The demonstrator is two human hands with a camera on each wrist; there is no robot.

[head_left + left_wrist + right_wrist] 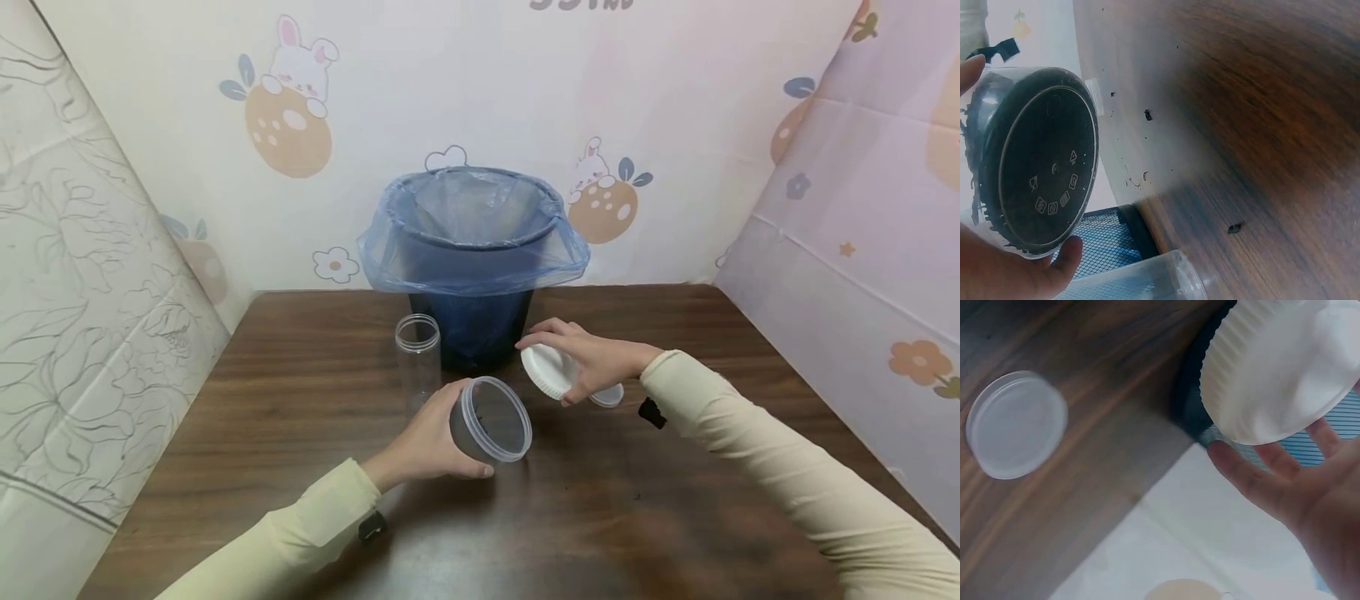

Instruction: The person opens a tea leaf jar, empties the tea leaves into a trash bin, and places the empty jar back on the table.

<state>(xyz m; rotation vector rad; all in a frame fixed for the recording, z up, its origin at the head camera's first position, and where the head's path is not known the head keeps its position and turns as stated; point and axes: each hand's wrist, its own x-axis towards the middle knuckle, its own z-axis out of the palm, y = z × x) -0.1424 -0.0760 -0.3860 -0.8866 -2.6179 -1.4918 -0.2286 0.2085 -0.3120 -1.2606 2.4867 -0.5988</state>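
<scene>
In the head view my left hand [431, 440] grips a wide clear plastic jar [467, 425], tilted with its mouth toward the right. Dark material shows through the base of this jar [1054, 165] in the left wrist view, with dark flakes along its side. A white ridged screw lid [546, 371] is held by its edge between the thumb and fingers of my right hand [600, 360]. The lid is apart from the jar's mouth. Beside the right hand, a smaller translucent lid [1017, 425] lies on the table.
A mesh bin [472, 321] lined with a blue plastic bag [472, 267] stands at the table's back. In front of its left side is a tall clear jar [418, 367] without a lid. Small dark bits [1148, 115] are scattered on the wooden table [285, 375].
</scene>
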